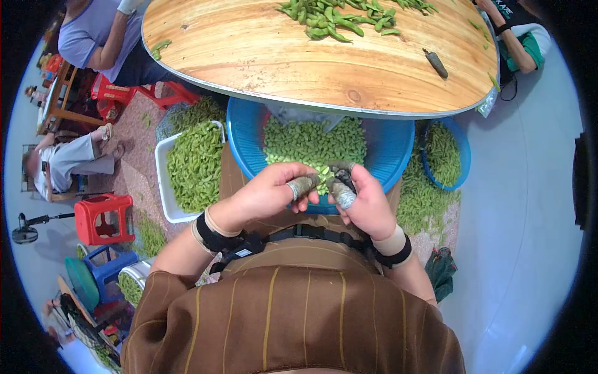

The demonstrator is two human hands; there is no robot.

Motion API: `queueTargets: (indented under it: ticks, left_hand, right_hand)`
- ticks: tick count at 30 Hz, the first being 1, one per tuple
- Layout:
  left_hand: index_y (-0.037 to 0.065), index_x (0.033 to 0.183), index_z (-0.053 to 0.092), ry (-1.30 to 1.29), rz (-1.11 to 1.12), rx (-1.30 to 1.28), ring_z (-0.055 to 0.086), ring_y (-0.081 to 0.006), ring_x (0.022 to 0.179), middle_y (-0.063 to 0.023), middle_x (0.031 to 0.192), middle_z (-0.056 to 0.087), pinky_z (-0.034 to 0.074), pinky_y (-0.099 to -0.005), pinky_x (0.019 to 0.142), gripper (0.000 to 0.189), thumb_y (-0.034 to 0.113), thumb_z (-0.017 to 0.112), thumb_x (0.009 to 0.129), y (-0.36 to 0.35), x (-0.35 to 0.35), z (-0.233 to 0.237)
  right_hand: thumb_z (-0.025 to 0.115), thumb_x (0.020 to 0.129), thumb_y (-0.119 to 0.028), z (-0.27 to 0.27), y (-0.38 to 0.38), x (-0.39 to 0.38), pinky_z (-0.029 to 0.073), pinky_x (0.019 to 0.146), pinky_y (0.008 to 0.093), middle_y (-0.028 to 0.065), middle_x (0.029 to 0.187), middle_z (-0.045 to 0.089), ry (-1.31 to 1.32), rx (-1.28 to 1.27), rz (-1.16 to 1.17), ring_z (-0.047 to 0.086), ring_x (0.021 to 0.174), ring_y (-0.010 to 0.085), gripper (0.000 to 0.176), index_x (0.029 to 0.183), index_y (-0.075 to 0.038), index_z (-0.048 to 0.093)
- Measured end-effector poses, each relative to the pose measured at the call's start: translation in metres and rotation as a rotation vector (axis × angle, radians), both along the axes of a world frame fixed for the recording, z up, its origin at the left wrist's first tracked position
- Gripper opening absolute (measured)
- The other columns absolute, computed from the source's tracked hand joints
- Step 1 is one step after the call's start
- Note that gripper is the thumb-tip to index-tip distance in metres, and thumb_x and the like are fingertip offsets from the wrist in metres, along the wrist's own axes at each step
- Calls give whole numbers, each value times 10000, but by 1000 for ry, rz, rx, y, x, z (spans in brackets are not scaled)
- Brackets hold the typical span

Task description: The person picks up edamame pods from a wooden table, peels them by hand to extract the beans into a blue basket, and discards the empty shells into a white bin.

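Observation:
My left hand (277, 187) and my right hand (372, 202) meet over a blue basin (246, 140), fingertips closed in a pinch. Between them are bright green edamame (323, 176), partly covered by the fingers. Grey, dirt-stained wrapping covers both thumbs and some of the right fingertips. Beneath and beyond the hands, the basin holds a heap of shelled green beans (314, 140). A clear plastic bag (299, 113) lies at its far side.
Unshelled pods lie on a wooden table (249, 62) beside a dark slim object (436, 64). A white tub (163, 181) of pods stands left, a smaller blue basin (464, 159) right. Red stools (103, 219) and other people (93, 37) are around.

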State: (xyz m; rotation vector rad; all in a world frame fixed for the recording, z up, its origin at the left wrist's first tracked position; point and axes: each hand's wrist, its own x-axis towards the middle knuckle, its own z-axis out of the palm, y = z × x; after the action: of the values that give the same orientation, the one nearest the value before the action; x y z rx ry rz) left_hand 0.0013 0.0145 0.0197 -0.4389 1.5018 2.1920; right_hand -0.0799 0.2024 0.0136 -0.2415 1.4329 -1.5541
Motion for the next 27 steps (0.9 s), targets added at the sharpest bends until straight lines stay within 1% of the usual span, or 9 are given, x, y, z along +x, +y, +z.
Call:
queueTargets:
  ticks: [2,3,5,9,13,19,22,24,27]
  left_hand:
    - [7,1140,532,142,-95,-242,538,-76,667,-25,848,618,449,-208,606,236,129,459,951,5,1,2]
    - [14,1179,517,213,-139,-332,528,-67,690,-10,860,615,448,-207,629,256,100,459,945,6,2,0]
    - [12,1186,514,229,-169,-374,530,-67,693,-12,867,615,451,-210,631,262,84,458,940,4,2,-5]
    - [-4,1195,505,114,-116,-311,543,-82,709,-23,890,616,463,-224,649,292,19,453,909,2,4,1]
    - [-12,1195,504,117,-97,-333,548,-88,716,-32,902,617,466,-227,648,305,-1,445,896,2,5,-8]
    - [-11,1187,508,195,-225,-400,559,-80,721,-38,895,626,472,-225,636,285,53,472,912,5,-1,-8]
    - [-17,1082,568,28,-70,-344,571,-91,661,-37,812,640,481,-241,602,225,124,513,917,5,-2,-1]
    - [-13,941,618,-58,-98,-568,574,-98,589,-33,716,638,479,-257,544,219,189,535,919,3,-5,-4]
    - [-1,854,627,116,-143,-737,603,-127,574,-74,656,632,484,-285,530,177,138,524,891,6,-2,-6]
  right_hand:
    - [580,802,-85,-9,-4,2,459,516,348,94,765,587,522,49,-78,554,564,215,231,1017,-12,535]
    - [580,802,-85,-11,-4,0,459,516,348,94,765,587,518,49,-80,554,564,215,231,1017,-12,535]
    - [608,740,-66,-14,-5,-5,471,612,404,183,780,582,915,193,7,574,657,356,185,891,12,535]
    - [638,722,-82,-25,-7,-14,469,658,415,199,797,566,1226,447,-4,568,759,376,199,870,4,537]
    - [676,727,-138,2,-8,-8,466,661,419,192,833,561,1128,194,-25,565,789,376,262,906,6,551]
    - [599,682,-29,-26,-7,-14,467,705,432,202,863,566,1265,337,49,567,821,381,290,963,18,542]
    - [581,692,-28,-22,-4,-16,471,711,432,211,872,563,1400,359,-57,565,828,379,288,975,16,549]
    - [586,706,-42,-6,-3,-11,474,709,426,207,890,568,1284,324,-5,568,827,375,276,975,7,552]
    - [601,737,-85,-2,-10,-5,471,680,421,203,848,564,1159,183,71,557,782,392,206,919,0,557]
